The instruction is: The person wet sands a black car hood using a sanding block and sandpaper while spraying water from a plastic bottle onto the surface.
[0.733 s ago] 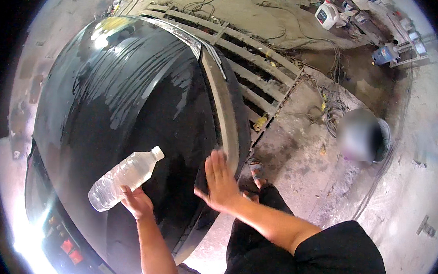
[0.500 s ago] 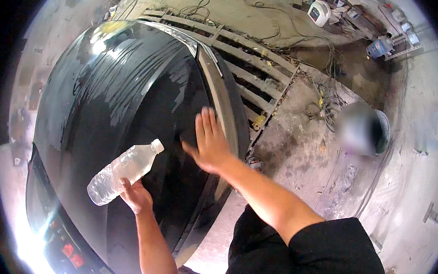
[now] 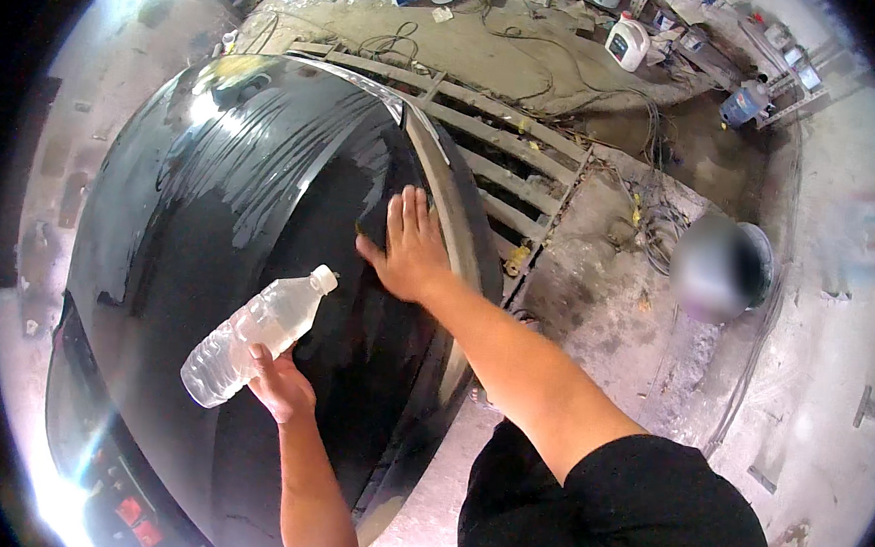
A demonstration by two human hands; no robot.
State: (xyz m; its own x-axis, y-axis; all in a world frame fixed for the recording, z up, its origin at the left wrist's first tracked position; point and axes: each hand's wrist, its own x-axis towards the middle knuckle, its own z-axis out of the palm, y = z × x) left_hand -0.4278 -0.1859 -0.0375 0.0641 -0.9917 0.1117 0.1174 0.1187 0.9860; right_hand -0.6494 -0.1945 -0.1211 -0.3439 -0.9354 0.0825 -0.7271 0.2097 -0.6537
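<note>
The right hand (image 3: pixel 411 247) lies flat and open near the black car (image 3: pixel 238 261) edge. The left hand (image 3: pixel 280 386) grips a clear bottle (image 3: pixel 253 334).

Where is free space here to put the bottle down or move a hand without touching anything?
The wet black car panel is bare left of the right hand and above the plastic bottle that the left hand holds. The concrete floor right of the forearm is mostly bare. It is crowded by the metal grate, with cables and jugs at the top.

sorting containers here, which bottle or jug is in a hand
The clear plastic bottle, white cap, held by the left hand over the black car panel; the white jug sits far off.
</note>
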